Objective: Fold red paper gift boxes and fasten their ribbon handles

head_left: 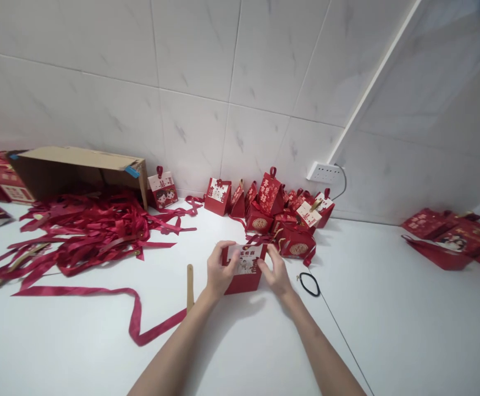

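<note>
Between my hands is a red gift box (243, 283) with a white printed panel, held upright at the middle of the white table (240, 352). My left hand (220, 269) grips its left side, thumb over the front. On the opposite side my right hand (277, 270) is closed on the same box, thumb on the front panel; the fingers behind are partly hidden. A thin gold-brown strip (189, 286) lies left of my left wrist. One end of a long red ribbon (136, 316) reaches that strip.
A cardboard box (83, 157) on its side spills tangled red ribbons (99, 231). Several finished-looking red boxes (271, 192) stand against the wall, and more boxes (462, 234) lie at right. A black loop (309, 284) sits near my right hand. A power strip (324, 172) is on the wall.
</note>
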Tool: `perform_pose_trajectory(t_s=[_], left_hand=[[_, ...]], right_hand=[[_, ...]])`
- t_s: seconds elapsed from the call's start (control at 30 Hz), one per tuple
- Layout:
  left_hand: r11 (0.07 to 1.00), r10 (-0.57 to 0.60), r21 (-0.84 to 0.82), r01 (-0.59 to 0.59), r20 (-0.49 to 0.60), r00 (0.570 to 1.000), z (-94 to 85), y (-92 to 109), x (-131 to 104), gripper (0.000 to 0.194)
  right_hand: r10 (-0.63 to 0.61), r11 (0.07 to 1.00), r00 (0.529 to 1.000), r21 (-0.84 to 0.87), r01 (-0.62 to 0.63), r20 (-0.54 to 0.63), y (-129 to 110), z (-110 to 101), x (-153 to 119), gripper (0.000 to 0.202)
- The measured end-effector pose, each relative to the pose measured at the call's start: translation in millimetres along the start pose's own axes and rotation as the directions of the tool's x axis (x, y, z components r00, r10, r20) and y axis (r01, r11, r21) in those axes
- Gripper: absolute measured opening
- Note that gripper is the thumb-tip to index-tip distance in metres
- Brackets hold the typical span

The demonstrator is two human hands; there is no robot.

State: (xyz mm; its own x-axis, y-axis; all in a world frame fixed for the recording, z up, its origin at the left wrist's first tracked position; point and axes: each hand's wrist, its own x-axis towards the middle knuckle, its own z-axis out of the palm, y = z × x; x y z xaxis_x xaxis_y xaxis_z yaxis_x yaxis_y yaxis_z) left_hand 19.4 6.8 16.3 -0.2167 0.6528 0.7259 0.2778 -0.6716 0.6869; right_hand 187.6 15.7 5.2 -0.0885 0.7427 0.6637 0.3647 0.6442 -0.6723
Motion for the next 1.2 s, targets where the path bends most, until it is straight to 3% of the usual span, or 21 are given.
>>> perform_pose_trajectory(t_s=[0.1, 0.23, 0.33, 0.43, 0.5, 0.57, 0.67, 0.77, 0.87, 0.97, 1.2], left_hand=[[0.997, -0.072, 0.01, 0.072, -0.035, 0.997, 3.1, 4.5, -3.1, 0.006], [0.998, -0.021, -0.051, 0.022, 0.03, 0.999, 4.8, 8.8, -6.6, 0.005], [0.996, 0.032, -0.089, -0.027, 0.057, 0.998, 7.9, 12.5, -7.6, 0.006], [0.997, 0.054, -0.052, -0.055, -0.018, 0.998, 11.9, 16.2, -9.4, 0.008], [0.998, 0.06, 0.001, -0.06, -0.088, 0.994, 13.7, 19.2, -12.2, 0.007], [0.996, 0.078, 0.048, -0.074, -0.094, 0.993, 14.4, 22.2, -16.0, 0.003], [0.987, 0.158, 0.008, -0.159, 0.065, 0.985, 13.8, 25.1, -21.3, 0.025], [0.958, 0.28, -0.116, -0.26, 0.215, 0.936, 11.7, 24.5, -21.7, 0.033], [0.951, 0.306, 0.012, -0.309, 0.107, 0.946, 8.0, 21.7, -14.8, 0.02], [0.956, 0.255, 0.166, -0.243, -0.051, 0.966, 4.8, 20.7, -5.0, 0.018], [0.996, 0.057, -0.078, -0.049, 0.105, 0.993, 7.1, 28.4, 0.4, 0.014]], right_hand=[[-0.014, 0.999, 0.99, 0.043, 0.02, -0.142, -9.8, 1.3, 8.1, 0.029], [0.01, 0.999, 0.975, 0.033, -0.003, -0.221, -25.7, 10.9, -3.0, 0.01], [-0.084, 0.993, 0.945, -0.101, 0.054, -0.316, -34.1, 14.6, -14.1, 0.013], [-0.22, 0.949, 0.888, -0.298, 0.099, -0.403, -38.2, 15.5, -19.5, 0.028], [-0.242, 0.919, 0.905, -0.381, 0.098, -0.35, -39.7, 16.0, -21.4, 0.028], [-0.225, 0.905, 0.95, -0.407, 0.12, -0.219, -40.5, 16.3, -22.9, 0.041], [-0.171, 0.939, 0.979, -0.319, 0.128, -0.111, -39.4, 14.5, -23.0, 0.064], [-0.062, 0.989, 0.993, -0.139, 0.048, -0.098, -38.5, 7.4, -19.4, 0.045], [0.035, 0.999, 0.996, 0.003, -0.035, -0.084, -40.3, -2.0, -14.6, 0.021], [0.097, 0.993, 0.992, 0.071, -0.091, -0.086, -43.1, -8.1, -12.3, 0.013], [0.116, 0.99, 0.991, 0.084, -0.11, -0.063, -46.5, -7.4, -12.6, 0.009]])
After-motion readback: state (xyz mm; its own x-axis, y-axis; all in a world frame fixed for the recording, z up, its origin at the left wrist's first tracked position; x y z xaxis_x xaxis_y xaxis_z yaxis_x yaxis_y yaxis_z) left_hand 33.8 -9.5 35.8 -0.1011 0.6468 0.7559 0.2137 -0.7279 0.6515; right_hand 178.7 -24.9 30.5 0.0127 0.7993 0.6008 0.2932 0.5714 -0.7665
